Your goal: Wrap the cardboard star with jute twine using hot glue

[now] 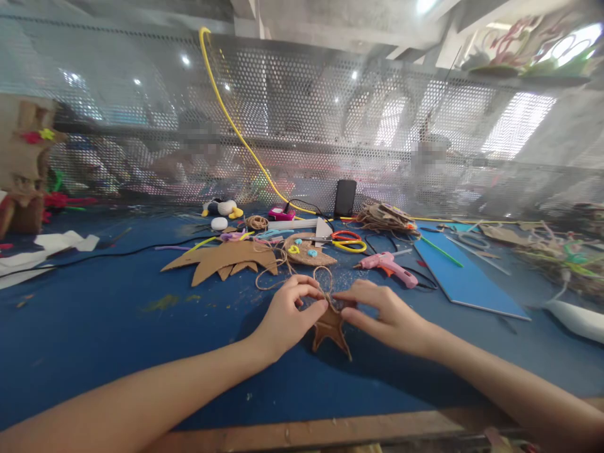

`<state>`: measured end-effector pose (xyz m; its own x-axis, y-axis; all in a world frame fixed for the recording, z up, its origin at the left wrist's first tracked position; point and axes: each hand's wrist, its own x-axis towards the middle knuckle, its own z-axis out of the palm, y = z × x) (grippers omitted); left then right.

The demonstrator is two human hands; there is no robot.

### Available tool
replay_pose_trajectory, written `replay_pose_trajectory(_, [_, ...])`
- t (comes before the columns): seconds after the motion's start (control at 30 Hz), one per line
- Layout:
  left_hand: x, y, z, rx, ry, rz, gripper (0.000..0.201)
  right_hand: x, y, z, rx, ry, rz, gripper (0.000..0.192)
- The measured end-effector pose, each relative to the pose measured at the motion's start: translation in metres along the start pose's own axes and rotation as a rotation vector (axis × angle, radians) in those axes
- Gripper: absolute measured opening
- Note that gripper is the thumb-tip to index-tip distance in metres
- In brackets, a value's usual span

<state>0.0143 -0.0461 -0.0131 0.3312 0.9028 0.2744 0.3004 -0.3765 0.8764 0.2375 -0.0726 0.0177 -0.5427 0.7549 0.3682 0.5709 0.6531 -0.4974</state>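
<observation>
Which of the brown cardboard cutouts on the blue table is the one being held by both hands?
The small star-shaped cardboard cutout, pinched between the left hand and right hand. The large jagged leaf-shaped cutout and the oval cutout lie untouched farther back.

Craft workshop, my bench. Blue work table strewn with cardboard cutouts, twine, pipe cleaners, scissors, a pink glue gun (cord trailing) and a blue foam sheet. Perforated metal screen behind my bench; finished cardboard figures at the left edge.
</observation>
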Motion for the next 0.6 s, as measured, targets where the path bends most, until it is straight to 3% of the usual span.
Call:
replay_pose_trajectory(0.1, [0.001, -0.001, 0.001, -0.014, 0.031, -0.015, 0.011, 0.009, 0.01, -0.019, -0.101, 0.13, 0.06, 0.038])
replay_pose_trajectory(0.17, [0.001, -0.002, 0.003, -0.022, 0.036, -0.018, 0.01, 0.022, 0.021, -0.034, -0.198, 0.123, 0.104, 0.043])
replay_pose_trajectory(0.23, [0.001, -0.003, 0.003, -0.021, 0.03, -0.025, 0.009, 0.041, 0.034, -0.046, -0.376, 0.07, 0.227, 0.036])
replay_pose_trajectory(0.3, [0.001, -0.003, 0.004, -0.02, 0.026, -0.031, 0.009, 0.064, 0.049, -0.053, -0.563, -0.102, 0.332, 0.031])
replay_pose_trajectory(0.43, [0.001, -0.002, 0.003, -0.031, 0.026, -0.025, 0.008, 0.107, 0.081, -0.052, -0.621, -0.237, 0.399, 0.024])
replay_pose_trajectory(0.6, [0.0, 0.001, 0.002, -0.052, 0.018, -0.04, 0.008, 0.137, 0.108, -0.044, -0.64, -0.336, 0.398, 0.036])
